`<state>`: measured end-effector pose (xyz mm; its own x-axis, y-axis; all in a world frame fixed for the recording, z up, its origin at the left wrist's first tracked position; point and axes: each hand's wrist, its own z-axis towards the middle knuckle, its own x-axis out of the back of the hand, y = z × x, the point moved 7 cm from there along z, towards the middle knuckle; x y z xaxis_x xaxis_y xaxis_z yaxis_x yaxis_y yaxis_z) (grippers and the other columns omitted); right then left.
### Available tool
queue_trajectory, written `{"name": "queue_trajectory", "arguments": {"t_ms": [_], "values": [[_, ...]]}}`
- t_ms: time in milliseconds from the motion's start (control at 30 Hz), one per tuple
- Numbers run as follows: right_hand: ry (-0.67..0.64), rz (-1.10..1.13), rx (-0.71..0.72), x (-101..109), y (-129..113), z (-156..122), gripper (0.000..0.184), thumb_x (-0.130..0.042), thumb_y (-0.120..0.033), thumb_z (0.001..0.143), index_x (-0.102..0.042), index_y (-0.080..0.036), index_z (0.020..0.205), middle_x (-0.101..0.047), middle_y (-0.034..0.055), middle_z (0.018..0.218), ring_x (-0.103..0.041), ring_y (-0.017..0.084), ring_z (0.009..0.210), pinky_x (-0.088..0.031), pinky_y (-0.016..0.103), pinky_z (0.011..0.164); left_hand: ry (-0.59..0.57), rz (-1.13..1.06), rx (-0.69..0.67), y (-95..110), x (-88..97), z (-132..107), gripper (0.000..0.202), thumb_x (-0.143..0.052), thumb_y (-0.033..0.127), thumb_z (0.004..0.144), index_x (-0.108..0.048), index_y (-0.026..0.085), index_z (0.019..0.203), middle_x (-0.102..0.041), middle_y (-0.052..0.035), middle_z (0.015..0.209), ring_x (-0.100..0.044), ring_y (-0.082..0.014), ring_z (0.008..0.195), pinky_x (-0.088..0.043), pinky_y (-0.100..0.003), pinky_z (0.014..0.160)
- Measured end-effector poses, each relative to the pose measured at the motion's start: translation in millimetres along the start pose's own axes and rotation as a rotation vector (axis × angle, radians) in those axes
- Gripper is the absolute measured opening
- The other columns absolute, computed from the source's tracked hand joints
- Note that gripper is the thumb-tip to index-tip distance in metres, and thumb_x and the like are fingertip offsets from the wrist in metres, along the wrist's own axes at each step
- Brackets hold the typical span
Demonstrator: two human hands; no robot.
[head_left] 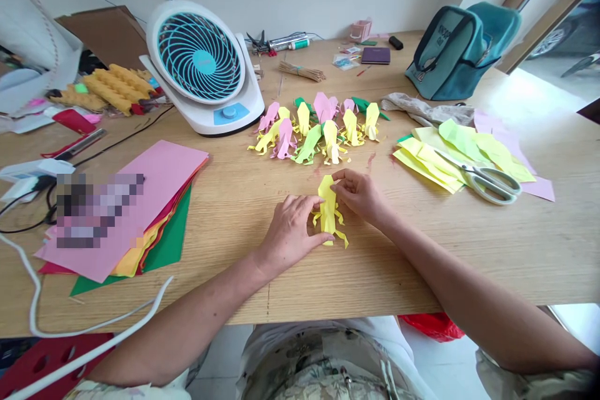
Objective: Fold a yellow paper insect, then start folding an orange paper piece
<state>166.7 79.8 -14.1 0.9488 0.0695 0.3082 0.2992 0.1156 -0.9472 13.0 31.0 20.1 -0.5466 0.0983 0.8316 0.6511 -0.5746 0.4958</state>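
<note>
A yellow paper cutout (329,212), shaped like an animal with thin curled legs, lies on the table in front of me. My left hand (293,228) has its thumb at the cutout's lower end and its fingertips on the left edge, thumb and fingers apart. At the upper right edge, my right hand (360,194) pinches the paper between thumb and index finger. Just beyond my hands stand several similar paper animals (330,140) in yellow, pink and green.
A white fan (201,62) stands behind on the left, beyond a stack of coloured paper (159,169). Scissors (492,182) rest on yellow paper pieces (426,162) to the right, near a grey cloth (426,109). A teal backpack (450,56) sits at the back right. White cable (35,300) crosses the front left.
</note>
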Motion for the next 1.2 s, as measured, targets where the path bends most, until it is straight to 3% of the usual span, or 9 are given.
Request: {"name": "queue_trajectory", "arguments": {"t_ms": [167,300,433,633,767,1033,1200], "values": [[0.004,-0.133,0.018,0,-6,-3,0.026,-0.054,-0.036,0.087,-0.067,-0.016,0.096,-0.048,-0.0046,0.058,-0.039,0.009,0.052,-0.027,0.023,0.049,-0.004,0.022,-0.019,1,0.2,0,0.063,-0.086,0.036,0.067,-0.053,0.023,0.120,-0.067,-0.0033,0.111,-0.055,-0.0263,0.103,-0.041,-0.041,0.092],[0.063,-0.181,0.042,11,-7,-3,0.036,-0.054,-0.034,0.087,-0.063,-0.015,0.116,-0.062,-0.0005,0.073,-0.047,0.010,0.055,-0.034,0.024,0.052,0.037,-0.079,0.006,-5,4.4,1,0.052,-0.079,0.031,0.076,-0.053,0.023,0.120,-0.068,-0.0027,0.108,-0.058,-0.0237,0.102,-0.043,-0.039,0.092],[0.113,-0.204,0.055,25,-8,-4,0.030,-0.056,-0.032,0.085,-0.063,-0.016,0.109,-0.064,0.0005,0.075,-0.052,0.011,0.057,-0.037,0.024,0.055,0.110,-0.183,0.058,-18,9.0,4,0.034,-0.068,0.018,0.083,-0.055,0.022,0.114,-0.067,-0.0023,0.102,-0.061,-0.0189,0.098,-0.045,-0.034,0.091],[-0.087,-0.456,-0.077,18,-17,-14,0.019,-0.055,-0.029,0.084,-0.069,-0.017,0.082,-0.064,0.0006,0.065,-0.050,0.012,0.058,-0.033,0.024,0.055,0.129,-0.137,0.068,-28,9.3,8,0.015,-0.062,0.017,0.086,-0.062,0.020,0.100,-0.067,-0.0019,0.093,-0.060,-0.0187,0.092,-0.045,-0.034,0.087],[-0.167,-0.548,-0.117,10,-24,-21,0.020,-0.054,-0.027,0.084,-0.073,-0.019,0.085,-0.065,-0.0009,0.066,-0.050,0.011,0.058,-0.032,0.024,0.056,0.087,-0.077,0.091,-28,6.8,14,0.011,-0.059,0.021,0.089,-0.068,0.021,0.095,-0.067,-0.0026,0.091,-0.059,-0.0204,0.093,-0.044,-0.034,0.086],[-0.222,-0.332,-0.055,2,-23,-20,0.023,-0.052,-0.028,0.083,-0.071,-0.017,0.089,-0.068,-0.0002,0.072,-0.052,0.011,0.061,-0.035,0.023,0.057,0.095,-0.178,0.192,-36,1.3,28,0.024,-0.058,0.028,0.087,-0.061,0.018,0.066,-0.061,0.0001,0.070,-0.054,-0.0149,0.071,-0.040,-0.027,0.069],[-0.178,-0.265,-0.035,4,-20,-17,0.025,-0.054,-0.029,0.083,-0.071,-0.016,0.095,-0.068,0.0012,0.074,-0.053,0.012,0.061,-0.037,0.023,0.056,0.080,-0.322,0.291,-46,-0.2,26,0.028,-0.057,0.032,0.084,-0.054,0.017,0.060,-0.052,0.0034,0.060,-0.047,-0.0113,0.059,-0.035,-0.024,0.059]]}}
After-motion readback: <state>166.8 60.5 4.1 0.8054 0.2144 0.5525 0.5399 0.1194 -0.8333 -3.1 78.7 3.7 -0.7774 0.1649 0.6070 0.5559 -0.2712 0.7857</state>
